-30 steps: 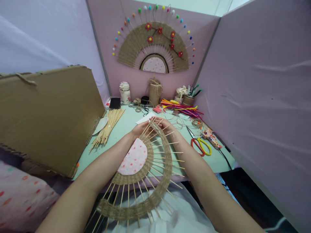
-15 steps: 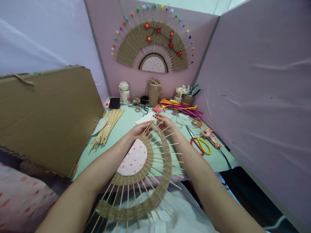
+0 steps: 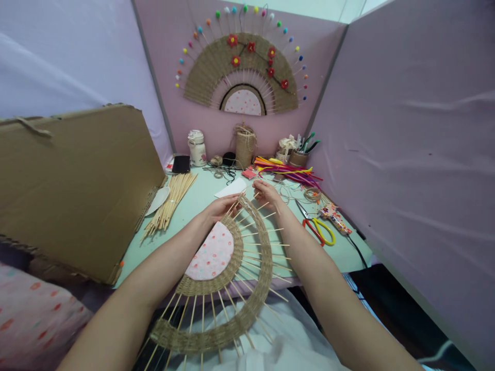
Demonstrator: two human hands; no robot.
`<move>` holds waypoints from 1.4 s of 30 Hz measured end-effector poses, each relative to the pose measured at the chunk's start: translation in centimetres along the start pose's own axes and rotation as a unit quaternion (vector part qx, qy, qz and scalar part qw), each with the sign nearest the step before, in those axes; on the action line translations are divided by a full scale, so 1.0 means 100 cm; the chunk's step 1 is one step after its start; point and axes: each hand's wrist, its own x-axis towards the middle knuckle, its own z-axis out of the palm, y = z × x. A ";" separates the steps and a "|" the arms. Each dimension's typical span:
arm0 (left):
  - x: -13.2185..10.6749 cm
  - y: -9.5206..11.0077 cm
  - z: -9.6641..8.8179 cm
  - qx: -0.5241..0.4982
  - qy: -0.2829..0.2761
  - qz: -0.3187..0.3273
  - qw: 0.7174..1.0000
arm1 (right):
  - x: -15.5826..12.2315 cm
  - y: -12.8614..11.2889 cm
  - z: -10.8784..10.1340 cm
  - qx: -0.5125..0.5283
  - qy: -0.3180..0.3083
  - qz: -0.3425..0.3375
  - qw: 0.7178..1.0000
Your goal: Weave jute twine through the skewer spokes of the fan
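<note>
A half-woven jute fan with skewer spokes and a pink dotted centre lies between my arms, half on the pale green table and half over my lap. My left hand grips its far end at the spokes, fingers curled. My right hand sits just beyond that end, fingers pinched on a thin jute twine that runs off toward the loose coils at the right.
A large cardboard sheet leans at the left. Bamboo skewers, scissors, pipe cleaners, a twine-wrapped jar, a white jar and a pen cup lie around. A finished fan hangs on the back wall.
My right hand has drawn slightly away from the fan's far end, up and to the right. The left hand and the fan stay almost still.
</note>
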 end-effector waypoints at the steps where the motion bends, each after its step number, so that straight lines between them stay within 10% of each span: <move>1: 0.000 0.000 0.000 -0.002 -0.003 0.002 1.000 | 0.000 0.001 -0.001 -0.010 0.004 0.005 1.000; 8: -0.002 0.003 -0.002 0.017 -0.002 0.009 1.000 | 0.001 0.002 -0.009 -0.158 0.015 0.054 0.986; 14: -0.008 0.006 0.003 0.073 0.055 0.057 0.994 | -0.009 -0.012 -0.020 -0.277 -0.100 0.144 0.945; 42: -0.011 0.016 -0.002 0.085 0.053 0.075 0.992 | -0.014 -0.012 -0.016 -0.209 -0.124 0.129 0.961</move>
